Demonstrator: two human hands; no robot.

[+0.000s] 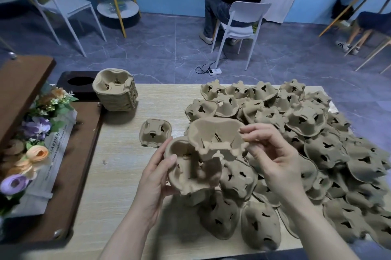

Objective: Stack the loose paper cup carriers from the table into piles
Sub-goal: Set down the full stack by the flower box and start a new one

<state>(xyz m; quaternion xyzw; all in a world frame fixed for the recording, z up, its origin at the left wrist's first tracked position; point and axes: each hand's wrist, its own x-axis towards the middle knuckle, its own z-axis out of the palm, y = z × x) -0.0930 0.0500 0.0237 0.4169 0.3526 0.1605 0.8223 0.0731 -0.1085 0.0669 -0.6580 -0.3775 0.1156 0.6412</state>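
The left hand has its thumb curled over the near rim of a lower carrier and its fingers wrapped behind the outer wall, so the cup wells face up and toward the camera. The right hand pinches the far right edge of an upper carrier between thumb and forefinger, the other fingers loosely curled below; this carrier tilts and overlaps the top of the lower one, touching it. Both hands are raised above the light wooden table, forearms entering from the bottom edge, palms turned partly toward each other. Just beyond the left hand a single carrier lies flat on the table. A finished pile of nested carriers stands near the table's far left corner. The loose heap of carriers covers the right side of the table, under and beside the right hand.
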